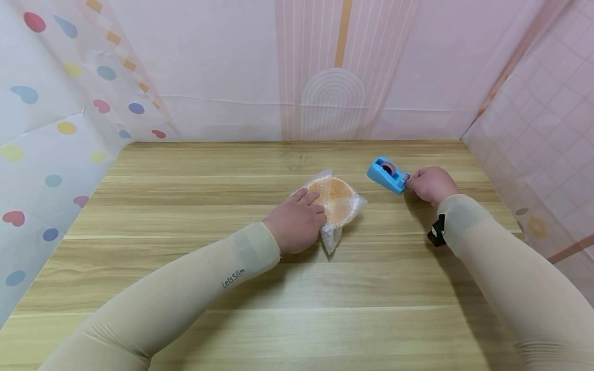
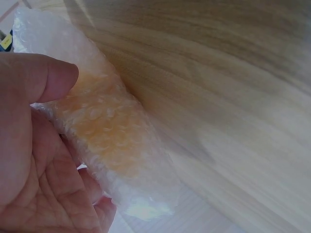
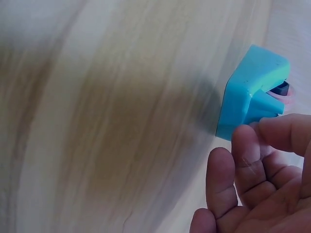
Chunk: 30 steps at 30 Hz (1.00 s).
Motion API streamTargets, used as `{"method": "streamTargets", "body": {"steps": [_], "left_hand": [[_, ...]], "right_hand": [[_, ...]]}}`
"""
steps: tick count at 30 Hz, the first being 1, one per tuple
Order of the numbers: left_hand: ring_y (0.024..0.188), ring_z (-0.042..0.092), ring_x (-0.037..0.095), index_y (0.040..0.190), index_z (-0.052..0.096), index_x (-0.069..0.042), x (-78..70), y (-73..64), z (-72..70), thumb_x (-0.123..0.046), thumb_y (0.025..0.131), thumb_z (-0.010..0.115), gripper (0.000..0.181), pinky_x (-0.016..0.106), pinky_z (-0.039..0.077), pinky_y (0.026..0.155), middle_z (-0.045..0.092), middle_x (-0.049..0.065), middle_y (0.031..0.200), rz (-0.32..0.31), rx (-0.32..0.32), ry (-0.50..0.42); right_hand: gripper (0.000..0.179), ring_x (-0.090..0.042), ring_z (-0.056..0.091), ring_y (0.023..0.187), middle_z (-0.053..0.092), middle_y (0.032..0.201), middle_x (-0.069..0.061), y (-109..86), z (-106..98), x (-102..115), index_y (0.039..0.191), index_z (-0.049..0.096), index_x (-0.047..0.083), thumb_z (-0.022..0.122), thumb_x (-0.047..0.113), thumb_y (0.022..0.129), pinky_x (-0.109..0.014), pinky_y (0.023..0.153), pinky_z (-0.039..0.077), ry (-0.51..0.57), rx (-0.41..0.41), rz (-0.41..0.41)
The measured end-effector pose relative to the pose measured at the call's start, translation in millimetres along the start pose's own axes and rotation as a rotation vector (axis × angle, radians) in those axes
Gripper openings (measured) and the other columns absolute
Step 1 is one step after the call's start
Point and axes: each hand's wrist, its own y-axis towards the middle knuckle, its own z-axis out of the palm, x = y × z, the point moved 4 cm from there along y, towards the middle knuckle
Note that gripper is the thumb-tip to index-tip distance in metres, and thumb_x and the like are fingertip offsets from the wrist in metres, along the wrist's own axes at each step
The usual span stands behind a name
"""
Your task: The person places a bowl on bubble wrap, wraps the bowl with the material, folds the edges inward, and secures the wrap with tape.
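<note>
A round orange thing, bowl-like in shape, lies on the table inside clear bubble wrap (image 1: 340, 201). My left hand (image 1: 297, 220) holds this bundle from its left, fingers spread over the top. In the left wrist view, the thumb (image 2: 60, 77) presses against the wrapped side (image 2: 112, 126). To the right stands a blue tape dispenser (image 1: 386, 175) with a pinkish roll of tape (image 1: 389, 167) in it. My right hand (image 1: 433, 184) is at the dispenser's cutter end, thumb and forefinger pinching the tape's end there. Clear tape between the fingertips is hard to make out.
The wood-grain table (image 1: 209, 180) meets a pink patterned backdrop (image 1: 223, 67) at the back. A dotted sheet (image 1: 51, 154) hangs at the left and a grid-patterned one (image 1: 533, 129) at the right. A small black device (image 1: 436, 232) is worn on the right wrist.
</note>
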Motion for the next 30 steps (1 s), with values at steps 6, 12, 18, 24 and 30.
{"method": "streamTargets", "body": {"steps": [6, 12, 18, 24, 30], "left_hand": [[0.158, 0.036, 0.032, 0.131, 0.069, -0.015, -0.6, 0.1, -0.3, -0.020, 0.108, 0.045, 0.034, 0.050, 0.024, 0.133, 0.062, -0.001, 0.151, -0.003, 0.016, -0.001], [0.158, 0.036, 0.033, 0.132, 0.069, -0.015, -0.4, 0.5, 0.2, -0.020, 0.108, 0.045, 0.034, 0.050, 0.024, 0.133, 0.062, -0.001, 0.151, -0.002, 0.016, -0.003], [0.157, 0.037, 0.033, 0.133, 0.069, -0.015, -0.3, 0.5, 0.0, -0.020, 0.108, 0.045, 0.035, 0.050, 0.024, 0.133, 0.062, -0.001, 0.151, -0.003, 0.014, -0.009], [0.157, 0.038, 0.032, 0.131, 0.070, -0.015, 0.0, 0.1, -0.6, -0.020, 0.107, 0.045, 0.034, 0.050, 0.024, 0.133, 0.063, -0.001, 0.150, -0.003, 0.004, -0.008], [0.156, 0.038, 0.032, 0.129, 0.070, -0.015, 0.3, 0.6, -0.1, -0.019, 0.107, 0.045, 0.034, 0.050, 0.025, 0.133, 0.064, -0.001, 0.148, -0.001, -0.003, -0.004]], "right_hand": [[0.034, -0.029, 0.052, 0.089, 0.059, 0.099, -0.014, 0.1, 1.0, 0.9, 0.116, 0.068, -0.001, 0.050, 0.027, 0.109, -0.035, 0.072, 0.044, -0.033, -0.010, -0.013], [0.033, -0.028, 0.052, 0.087, 0.058, 0.094, -0.012, 1.5, 0.8, 0.0, 0.115, 0.068, -0.001, 0.050, 0.026, 0.108, -0.034, 0.071, 0.044, -0.030, -0.004, -0.011], [0.033, -0.024, 0.051, 0.078, 0.054, 0.079, -0.005, 3.8, -0.6, -2.3, 0.104, 0.065, -0.001, 0.049, 0.027, 0.108, -0.033, 0.066, 0.042, -0.011, 0.037, 0.000], [0.034, -0.025, 0.052, 0.080, 0.062, 0.084, -0.007, 4.3, -1.9, -2.3, 0.102, 0.067, -0.002, 0.050, 0.026, 0.106, -0.031, 0.067, 0.043, 0.009, 0.044, -0.006], [0.032, -0.025, 0.053, 0.080, 0.062, 0.082, -0.006, 4.3, -2.2, -2.2, 0.101, 0.067, -0.003, 0.051, 0.025, 0.104, -0.031, 0.067, 0.043, 0.010, 0.036, -0.011]]}}
